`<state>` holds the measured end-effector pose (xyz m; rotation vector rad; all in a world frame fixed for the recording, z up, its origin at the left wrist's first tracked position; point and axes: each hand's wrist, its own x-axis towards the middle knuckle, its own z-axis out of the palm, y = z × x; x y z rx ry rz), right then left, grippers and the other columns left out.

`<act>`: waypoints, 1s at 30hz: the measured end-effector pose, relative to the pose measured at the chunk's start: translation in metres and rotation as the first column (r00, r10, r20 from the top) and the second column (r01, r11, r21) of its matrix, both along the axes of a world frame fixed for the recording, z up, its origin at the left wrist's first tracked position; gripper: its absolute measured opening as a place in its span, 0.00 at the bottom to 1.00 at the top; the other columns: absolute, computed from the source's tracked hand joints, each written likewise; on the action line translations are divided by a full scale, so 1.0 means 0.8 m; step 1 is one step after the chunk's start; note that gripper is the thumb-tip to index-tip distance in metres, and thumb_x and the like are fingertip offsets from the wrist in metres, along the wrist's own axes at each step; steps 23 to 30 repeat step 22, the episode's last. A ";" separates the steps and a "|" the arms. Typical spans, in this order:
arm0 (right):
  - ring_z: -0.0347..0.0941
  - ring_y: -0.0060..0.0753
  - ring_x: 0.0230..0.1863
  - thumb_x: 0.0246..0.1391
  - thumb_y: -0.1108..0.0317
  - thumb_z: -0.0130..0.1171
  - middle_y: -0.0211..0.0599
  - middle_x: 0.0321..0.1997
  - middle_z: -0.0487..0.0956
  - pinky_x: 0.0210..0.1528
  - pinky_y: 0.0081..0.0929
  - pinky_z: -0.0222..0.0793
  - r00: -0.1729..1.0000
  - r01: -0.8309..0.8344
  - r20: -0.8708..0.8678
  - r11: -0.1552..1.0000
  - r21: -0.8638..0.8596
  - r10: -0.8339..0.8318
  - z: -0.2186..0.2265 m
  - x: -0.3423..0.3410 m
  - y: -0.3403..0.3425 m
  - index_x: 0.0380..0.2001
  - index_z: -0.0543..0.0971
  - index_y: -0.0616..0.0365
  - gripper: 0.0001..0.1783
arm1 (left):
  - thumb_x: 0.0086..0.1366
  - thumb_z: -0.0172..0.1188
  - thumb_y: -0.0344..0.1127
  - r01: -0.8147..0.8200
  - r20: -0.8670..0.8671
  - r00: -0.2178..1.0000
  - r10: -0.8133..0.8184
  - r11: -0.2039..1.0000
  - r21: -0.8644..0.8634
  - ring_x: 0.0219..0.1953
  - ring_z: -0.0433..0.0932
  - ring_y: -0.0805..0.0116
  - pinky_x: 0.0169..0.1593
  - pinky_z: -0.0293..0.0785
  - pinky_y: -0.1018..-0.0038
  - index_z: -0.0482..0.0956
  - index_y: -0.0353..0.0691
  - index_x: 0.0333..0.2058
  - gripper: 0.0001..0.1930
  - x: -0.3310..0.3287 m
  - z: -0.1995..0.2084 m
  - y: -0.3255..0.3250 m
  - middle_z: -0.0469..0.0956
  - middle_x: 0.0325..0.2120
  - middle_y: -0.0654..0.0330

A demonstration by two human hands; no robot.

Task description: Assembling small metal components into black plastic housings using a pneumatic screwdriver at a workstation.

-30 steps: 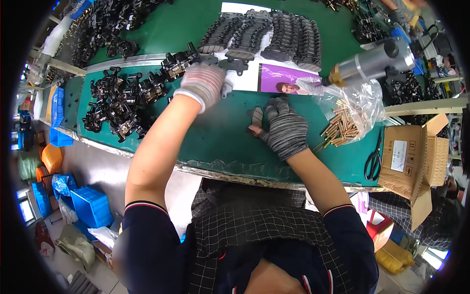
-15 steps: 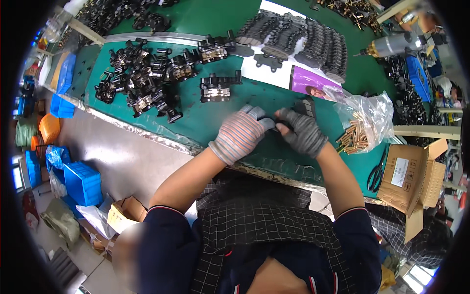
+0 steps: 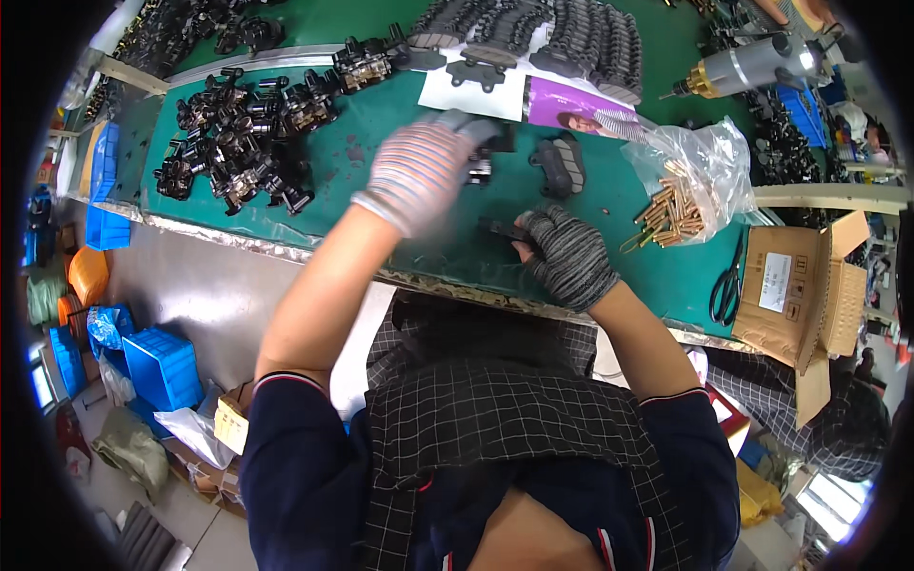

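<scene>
My left hand (image 3: 415, 173), in a striped grey-and-orange glove, is smeared by motion. Its fingers close over a black brake caliper (image 3: 484, 164) with shiny metal parts, most of which the hand hides. My right hand (image 3: 569, 259), in a dark grey knit glove, rests low over the green bench near its front edge. Between its thumb and fingers it pinches a small dark piece (image 3: 497, 229), too blurred to name. Beyond that hand, dark brake pads (image 3: 560, 164) lie together on the bench.
Black calipers (image 3: 238, 143) are heaped at left, with another caliper (image 3: 367, 63) behind. Rows of brake pads (image 3: 595, 48) stand at the back. To the right are brass pins (image 3: 672, 206) in a clear bag (image 3: 719, 176), scissors (image 3: 728, 285), a carton (image 3: 776, 295) and a power tool (image 3: 747, 68).
My left hand has gone from beside my right hand to the caliper, which now sits farther right. My right hand has drawn nearer the front edge, uncovering the brake pads. The view has shifted.
</scene>
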<state>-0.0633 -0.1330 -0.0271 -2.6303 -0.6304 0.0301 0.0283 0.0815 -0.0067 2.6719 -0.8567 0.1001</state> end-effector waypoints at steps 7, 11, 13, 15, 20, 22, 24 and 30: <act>0.75 0.45 0.33 0.40 0.73 0.67 0.41 0.33 0.77 0.35 0.37 0.73 0.987 -0.088 0.148 0.970 0.228 0.055 -0.017 -0.003 -0.017 0.38 0.77 0.57 0.18 | 0.52 0.63 0.35 0.110 -0.141 0.983 -0.121 0.990 -0.083 0.39 0.76 0.52 0.43 0.72 0.61 0.75 0.43 0.45 0.19 -0.082 -0.002 -0.005 0.76 0.38 0.54; 0.76 0.45 0.35 0.43 0.67 0.66 0.41 0.37 0.78 0.37 0.36 0.73 0.997 -0.039 0.067 0.983 0.178 0.027 -0.005 0.000 -0.031 0.38 0.78 0.57 0.16 | 0.50 0.66 0.35 0.031 -0.202 0.977 -0.068 0.983 -0.180 0.37 0.76 0.52 0.42 0.72 0.61 0.77 0.42 0.41 0.18 -0.092 -0.023 -0.002 0.77 0.33 0.55; 0.76 0.44 0.34 0.43 0.69 0.67 0.41 0.36 0.78 0.36 0.36 0.73 0.993 -0.051 0.114 0.970 0.236 0.025 -0.011 0.001 -0.032 0.38 0.78 0.57 0.16 | 0.49 0.66 0.35 0.031 -0.153 0.986 -0.068 0.972 -0.233 0.36 0.76 0.51 0.41 0.73 0.61 0.77 0.42 0.40 0.17 -0.087 -0.025 0.001 0.77 0.31 0.55; 0.77 0.43 0.32 0.41 0.72 0.69 0.41 0.33 0.79 0.34 0.34 0.74 0.980 -0.080 0.201 0.934 0.348 0.009 -0.018 0.002 -0.031 0.37 0.78 0.57 0.17 | 0.48 0.68 0.35 0.039 -0.060 0.996 -0.062 0.940 -0.339 0.35 0.76 0.51 0.40 0.73 0.62 0.78 0.41 0.38 0.17 -0.081 -0.020 0.002 0.77 0.29 0.55; 0.78 0.44 0.32 0.42 0.69 0.70 0.42 0.33 0.80 0.35 0.32 0.74 0.957 -0.060 0.289 0.956 0.288 -0.028 -0.014 0.048 -0.027 0.39 0.78 0.56 0.18 | 0.51 0.65 0.41 -0.033 -0.079 0.997 0.014 0.971 -0.236 0.39 0.77 0.52 0.43 0.73 0.62 0.77 0.45 0.40 0.17 -0.035 -0.010 0.006 0.79 0.35 0.56; 0.79 0.43 0.33 0.41 0.68 0.71 0.41 0.33 0.81 0.37 0.33 0.75 0.992 -0.046 0.122 0.970 0.238 0.018 -0.023 0.047 -0.031 0.40 0.78 0.56 0.19 | 0.51 0.67 0.35 -0.041 -0.211 0.977 -0.008 0.973 -0.227 0.37 0.78 0.53 0.42 0.73 0.63 0.78 0.43 0.40 0.16 -0.032 -0.025 0.009 0.79 0.33 0.56; 0.79 0.43 0.33 0.41 0.68 0.71 0.41 0.33 0.81 0.37 0.33 0.75 0.992 -0.046 0.122 0.970 0.238 0.018 -0.023 0.047 -0.031 0.40 0.78 0.56 0.19 | 0.51 0.67 0.35 -0.041 -0.211 0.977 -0.008 0.973 -0.227 0.37 0.78 0.53 0.42 0.73 0.63 0.78 0.43 0.40 0.16 -0.032 -0.025 0.009 0.79 0.33 0.56; 0.79 0.43 0.33 0.41 0.68 0.71 0.41 0.33 0.81 0.37 0.33 0.75 0.992 -0.046 0.122 0.970 0.238 0.018 -0.023 0.047 -0.031 0.40 0.78 0.56 0.19 | 0.51 0.67 0.35 -0.041 -0.211 0.977 -0.008 0.973 -0.227 0.37 0.78 0.53 0.42 0.73 0.63 0.78 0.43 0.40 0.16 -0.032 -0.025 0.009 0.79 0.33 0.56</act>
